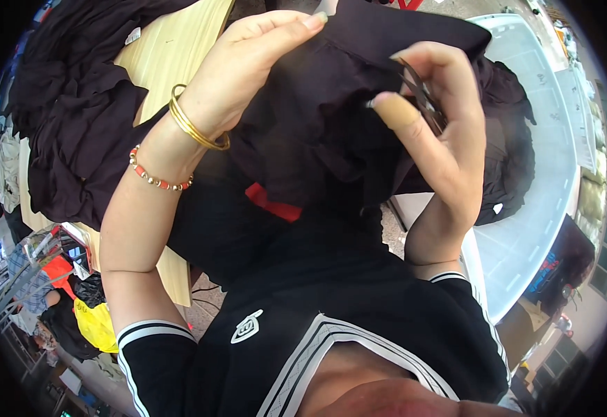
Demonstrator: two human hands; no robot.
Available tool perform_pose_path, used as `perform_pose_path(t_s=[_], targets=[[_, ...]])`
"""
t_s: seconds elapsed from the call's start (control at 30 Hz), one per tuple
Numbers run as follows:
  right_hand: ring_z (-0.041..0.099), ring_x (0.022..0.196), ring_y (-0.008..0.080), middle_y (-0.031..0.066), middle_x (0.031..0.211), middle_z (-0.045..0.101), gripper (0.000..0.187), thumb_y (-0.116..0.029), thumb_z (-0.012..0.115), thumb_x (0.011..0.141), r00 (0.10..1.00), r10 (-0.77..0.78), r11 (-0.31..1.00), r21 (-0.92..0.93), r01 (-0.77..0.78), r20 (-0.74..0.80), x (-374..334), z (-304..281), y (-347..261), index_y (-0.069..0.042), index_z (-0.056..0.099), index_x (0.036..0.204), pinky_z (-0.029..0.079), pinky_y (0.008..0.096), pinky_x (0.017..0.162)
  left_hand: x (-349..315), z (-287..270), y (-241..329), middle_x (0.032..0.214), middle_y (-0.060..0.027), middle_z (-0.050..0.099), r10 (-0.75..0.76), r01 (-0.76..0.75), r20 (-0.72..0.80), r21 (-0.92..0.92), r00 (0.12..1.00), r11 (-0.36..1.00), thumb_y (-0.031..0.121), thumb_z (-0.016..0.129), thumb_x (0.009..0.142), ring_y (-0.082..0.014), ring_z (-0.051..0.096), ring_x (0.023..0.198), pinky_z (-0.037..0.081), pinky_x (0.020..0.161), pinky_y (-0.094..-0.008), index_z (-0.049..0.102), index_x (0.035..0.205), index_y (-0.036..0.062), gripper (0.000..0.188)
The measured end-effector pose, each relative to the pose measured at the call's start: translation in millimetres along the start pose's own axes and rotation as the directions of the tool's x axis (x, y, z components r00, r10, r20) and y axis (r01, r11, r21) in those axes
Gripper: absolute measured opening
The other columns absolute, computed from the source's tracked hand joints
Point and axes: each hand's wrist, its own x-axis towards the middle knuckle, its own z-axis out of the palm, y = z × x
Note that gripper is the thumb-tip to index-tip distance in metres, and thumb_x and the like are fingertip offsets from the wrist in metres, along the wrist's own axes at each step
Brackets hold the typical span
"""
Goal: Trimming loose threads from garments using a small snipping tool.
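Observation:
A dark purple-black garment [283, 104] is spread in front of me, its upper edge raised. My left hand [255, 55] pinches that edge between thumb and fingers at the top of the view. Close by on the right, my right hand [449, 111] is curled around small dark thread snips [421, 94]. Their blades point up and left toward the cloth. A tan wrap covers the right thumb [397, 111]. Part of the snips is hidden by the fingers. Lower on the cloth, near my body, lies a red strip [273, 201].
A pale wooden table [171, 59] stands on the left, with a heap of dark garments [74, 132] over it. At the right is a large translucent plastic tub [539, 229] with dark cloth [508, 139] in it. A yellow bag [95, 325] sits at the lower left.

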Motion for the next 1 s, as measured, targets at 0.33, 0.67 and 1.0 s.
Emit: perform_pose_path(t_s=[0.33,0.67,1.0], targets=[[0.061,0.074,0.0182,0.0075,0.091,0.062,0.028,-0.007,0.076,0.078,0.924,-0.381,0.898,-0.233,0.373,0.01,20,9,35,-0.003,0.065,0.103,0.049,0.0261,0.065,-13,12,8,0.103,-0.0008,0.066,0.065,-0.063,-0.029,0.081,0.997,0.995,0.019,0.054,0.1,-0.0049,0.057,0.098,0.044,0.088,-0.0198,0.064,0.114,-0.0034,0.028],[0.062,0.076,0.0183,0.0073,0.091,0.063,0.031,-0.006,0.078,0.075,0.881,-0.472,0.85,-0.256,0.461,0.018,23,12,38,-0.004,0.068,0.104,0.05,0.0263,0.065,-17,11,6,0.093,0.0004,0.065,0.16,-0.17,0.06,0.227,0.985,0.959,0.019,0.053,0.1,-0.0041,0.056,0.087,0.045,0.079,-0.0195,0.064,0.11,-0.0059,0.029],[0.063,0.076,0.0181,0.007,0.088,0.064,0.028,-0.006,0.078,0.075,0.868,-0.493,0.833,-0.253,0.491,0.06,23,9,36,-0.005,0.069,0.101,0.049,0.0258,0.064,-20,11,12,0.112,-0.0075,0.066,0.082,-0.099,0.094,0.201,0.992,0.975,0.018,0.053,0.1,-0.0115,0.06,0.106,0.044,0.096,-0.0225,0.059,0.122,-0.0061,0.033]])
